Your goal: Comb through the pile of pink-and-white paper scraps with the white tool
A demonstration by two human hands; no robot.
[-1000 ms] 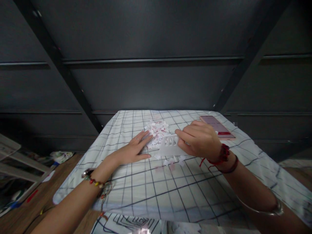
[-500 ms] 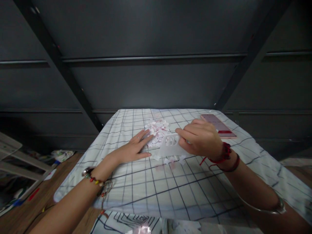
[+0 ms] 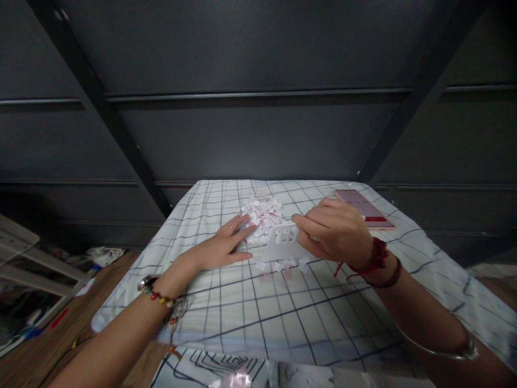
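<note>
A pile of small torn paper scraps [image 3: 264,215], white with some pink, lies on the checked cloth. My left hand [image 3: 226,242] rests flat at the pile's left edge, fingers spread, fingertips touching the nearest scraps. My right hand [image 3: 333,229] is closed on a flat white plastic scraper [image 3: 278,250] with a row of slots near its top. The scraper is tilted, with its lower edge down at the cloth, on the near right side of the pile. A few loose scraps [image 3: 283,265] lie just in front of that edge.
A phone [image 3: 363,209] with a pink rim lies behind my right hand. The table [image 3: 242,323] has a white cloth with dark grid lines. Dark metal panels [image 3: 258,140] stand behind it. A pale wooden frame [image 3: 36,269] is on the left, above a wooden floor.
Almost nothing differs. The whole view has shifted very slightly, while both hands, the scraper and the paper pile keep about the same places.
</note>
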